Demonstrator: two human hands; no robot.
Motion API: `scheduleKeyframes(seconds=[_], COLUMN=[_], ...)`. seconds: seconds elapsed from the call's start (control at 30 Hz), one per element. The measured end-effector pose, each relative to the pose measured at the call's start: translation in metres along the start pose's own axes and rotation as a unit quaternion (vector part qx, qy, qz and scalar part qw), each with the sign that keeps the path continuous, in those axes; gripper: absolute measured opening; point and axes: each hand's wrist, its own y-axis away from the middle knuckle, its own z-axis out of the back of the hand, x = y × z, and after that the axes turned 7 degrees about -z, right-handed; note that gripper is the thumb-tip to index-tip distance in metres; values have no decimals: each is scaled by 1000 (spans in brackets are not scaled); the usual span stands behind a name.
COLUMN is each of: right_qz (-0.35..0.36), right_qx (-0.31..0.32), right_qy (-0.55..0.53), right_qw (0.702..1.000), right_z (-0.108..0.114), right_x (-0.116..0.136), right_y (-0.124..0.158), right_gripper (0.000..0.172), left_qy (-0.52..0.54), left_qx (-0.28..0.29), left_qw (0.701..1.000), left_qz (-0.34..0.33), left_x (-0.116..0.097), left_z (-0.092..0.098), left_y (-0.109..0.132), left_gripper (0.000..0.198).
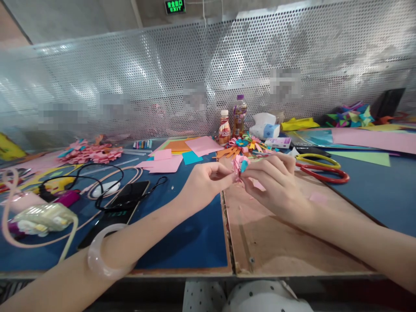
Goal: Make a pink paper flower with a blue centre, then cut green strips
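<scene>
My left hand (203, 184) and my right hand (276, 182) meet above the table's middle, both pinching a small pink paper flower (238, 167) with a bit of blue in it. The fingers of both hands are closed on it. A pale bangle (99, 253) sits on my left forearm. Under my right hand lies a bare wooden board (276, 234) with small pink paper scraps on it.
Red and yellow scissors (321, 169) lie right of my hands. Two bottles (231, 121), a tissue pack (264, 128), finished paper flowers (242, 145) and pink sheets (203, 145) sit behind. A phone (115, 208), cables and a pink paper pile (89, 152) lie left. A perforated metal screen backs the table.
</scene>
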Motion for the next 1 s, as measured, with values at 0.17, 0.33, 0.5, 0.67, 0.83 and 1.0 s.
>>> scheduleKeyframes(seconds=[0.17,0.33,0.5,0.67,0.83,1.0], right_qz=[-7,-23,-31,-37,-46,-62], right_qx=[1,2,-2,-2,2,10], right_qy=[-7,-25,-40,-50,-56,-77], right_qw=[1000,999,999,998,997,995], right_z=[-1,-1,-2,-3,-1,1], right_x=[0,2,2,2,3,4], right_y=[-1,-2,-3,-3,-5,-8], right_gripper=[16,15,13,12,12,12], left_qy=[-2,-7,-16,-27,-30,-32], left_qx=[-1,-2,-5,-8,-7,-9], left_qw=[1000,1000,1000,1000,999,999], left_qz=[-1,-8,-5,-10,-12,-11], left_x=[-1,-1,0,0,0,0], left_z=[0,1,1,1,2,2], left_y=[0,0,-1,-1,-1,-1], left_gripper=[20,22,21,20,21,21])
